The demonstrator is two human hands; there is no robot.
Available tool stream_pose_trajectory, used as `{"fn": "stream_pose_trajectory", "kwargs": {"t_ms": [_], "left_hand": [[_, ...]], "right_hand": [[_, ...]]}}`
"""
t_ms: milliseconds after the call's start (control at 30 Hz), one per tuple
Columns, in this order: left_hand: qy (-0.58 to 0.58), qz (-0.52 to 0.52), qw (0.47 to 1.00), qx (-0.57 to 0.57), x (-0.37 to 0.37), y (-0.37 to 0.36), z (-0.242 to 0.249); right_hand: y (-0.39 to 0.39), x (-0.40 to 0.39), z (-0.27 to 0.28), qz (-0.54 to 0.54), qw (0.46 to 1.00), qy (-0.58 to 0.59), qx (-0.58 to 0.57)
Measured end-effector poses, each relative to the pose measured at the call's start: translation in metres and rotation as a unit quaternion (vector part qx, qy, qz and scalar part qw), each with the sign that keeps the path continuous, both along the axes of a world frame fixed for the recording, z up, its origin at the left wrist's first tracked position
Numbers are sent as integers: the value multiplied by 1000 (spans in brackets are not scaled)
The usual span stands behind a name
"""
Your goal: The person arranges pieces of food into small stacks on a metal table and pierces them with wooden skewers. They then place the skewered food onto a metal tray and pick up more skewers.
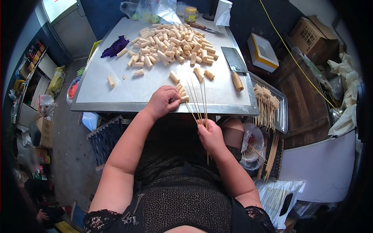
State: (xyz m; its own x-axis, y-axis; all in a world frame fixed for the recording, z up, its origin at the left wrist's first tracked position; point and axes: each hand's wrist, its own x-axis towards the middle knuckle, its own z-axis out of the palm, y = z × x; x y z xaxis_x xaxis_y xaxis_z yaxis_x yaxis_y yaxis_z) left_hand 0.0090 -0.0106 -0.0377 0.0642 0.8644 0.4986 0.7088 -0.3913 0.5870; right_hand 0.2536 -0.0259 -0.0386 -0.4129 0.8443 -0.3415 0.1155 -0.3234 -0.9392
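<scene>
At the metal-edged table's (225, 109) near rim, my right hand (211, 136) grips bamboo skewers (205, 105) fanned lengthwise, tips tableward; my left hand (164, 100) pinches tan rolls (182, 92).

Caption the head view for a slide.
Left hand at pale cut rolls near table edge; right hand holds several thin wooden skewers.

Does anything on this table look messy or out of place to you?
Mildly: a crumpled purple thing, perhaps cloth, lies beside the pile of pale pieces, and a stray piece sits apart at left, near a small crumb.
</scene>
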Motion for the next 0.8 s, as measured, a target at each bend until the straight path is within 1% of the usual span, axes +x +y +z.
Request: {"fn": "stream_pose_trajectory", "kwargs": {"t_ms": [33, 100, 167, 200, 267, 300, 367, 433, 467, 500, 533, 567, 600, 633, 700, 733, 767, 800], "left_hand": [[1, 4, 1000, -10, 0, 0, 0], [3, 9, 1000, -16, 2, -4, 5], [-73, 21, 996, -52, 3, -14, 15], [-71, 23, 996, -50, 2, -18, 20], [-122, 92, 985, 76, 2, -30, 24], [-123, 93, 985, 71, 4, -33, 23], [-126, 134, 973, 137, 5, -30, 27], [-108, 136, 976, 131, 9, -25, 25], [-66, 116, 986, 103, 12, -23, 23], [-24, 96, 992, 72, 14, -20, 20], [-6, 77, 996, 42, 16, -16, 17], [-5, 78, 996, 41, 13, -15, 15], [18, 70, 997, 2, 12, -13, 17], [39, 63, 997, -38, 11, -13, 18], [18, 75, 996, -34, 14, -15, 21], [38, 89, 995, 3, 16, -16, 23], [57, 103, 992, 40, 17, -16, 24], [56, 102, 992, 41, 17, -13, 22]], "right_hand": [[6, -6, -1, 7, 1000, -3, 26], [9, -10, 5, 21, 1000, 4, 22], [6, -8, 20, 15, 1000, 22, 1], [4, -5, 24, 17, 1000, 24, 2], [-3, 6, 26, 7, 994, 35, 100], [-4, 8, 25, 11, 989, 8, 146], [-5, 5, 23, 26, 993, -2, 112], [-10, -2, 11, 46, 994, -8, 103], [-11, -3, 6, 57, 996, 4, 66], [-11, -3, 1, 57, 996, 6, 68], [-12, -2, -3, 17, 997, 54, 45], [-12, -1, -6, -24, 994, 101, 22], [-8, 7, -6, -56, 991, 119, 36], [-6, 19, 1, -88, 989, 112, 42], [-3, 53, 15, -65, 988, 142, 9], [-5, 62, 21, -66, 988, 142, 11], [-9, 69, 26, -19, 993, 116, -11], [-12, 74, 28, 28, 995, 89, -35]]}}
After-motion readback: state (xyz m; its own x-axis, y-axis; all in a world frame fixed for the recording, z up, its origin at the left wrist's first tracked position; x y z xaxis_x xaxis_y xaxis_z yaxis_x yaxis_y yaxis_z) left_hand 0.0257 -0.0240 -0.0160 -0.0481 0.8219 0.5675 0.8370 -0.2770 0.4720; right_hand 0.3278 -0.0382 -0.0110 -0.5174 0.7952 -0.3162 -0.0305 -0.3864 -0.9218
